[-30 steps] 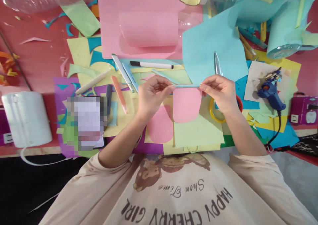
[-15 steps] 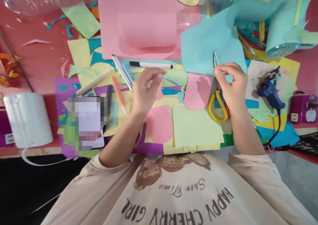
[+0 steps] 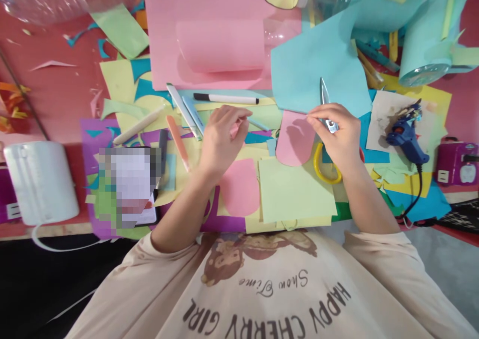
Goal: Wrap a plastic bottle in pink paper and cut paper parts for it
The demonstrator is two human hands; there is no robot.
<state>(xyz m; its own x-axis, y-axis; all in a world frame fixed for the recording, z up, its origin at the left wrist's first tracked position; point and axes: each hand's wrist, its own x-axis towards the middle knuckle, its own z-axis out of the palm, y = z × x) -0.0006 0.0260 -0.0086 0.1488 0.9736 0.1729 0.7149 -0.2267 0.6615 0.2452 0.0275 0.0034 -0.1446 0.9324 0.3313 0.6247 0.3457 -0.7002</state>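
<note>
My left hand (image 3: 226, 137) hovers over the paper pieces left of centre, thumb and forefinger drawn close in a pinch. Anything between those fingertips is too small to make out; a bit of pink shows through the gap. My right hand (image 3: 335, 132) is also pinched, its fingertips over the upper edge of a pink rounded paper piece (image 3: 294, 142). Whether it touches that piece I cannot tell. Beneath the right hand lie scissors (image 3: 318, 167) with a yellow handle, their blades on blue paper (image 3: 318, 59). A second pink piece (image 3: 239, 186) lies below my left hand.
A black-and-white marker (image 3: 226, 98), box cutters (image 3: 183, 109) and an orange pen (image 3: 177, 142) lie ahead. A blue glue gun (image 3: 407, 139) sits at right on stained paper. A pink-wrapped cylinder (image 3: 220, 44) lies at the back. A phone (image 3: 149, 216) is at left.
My right hand has moved left and slightly down, from over the scissors' blades to the pink piece's top edge. The left hand has shifted slightly. The scissors' pivot now shows.
</note>
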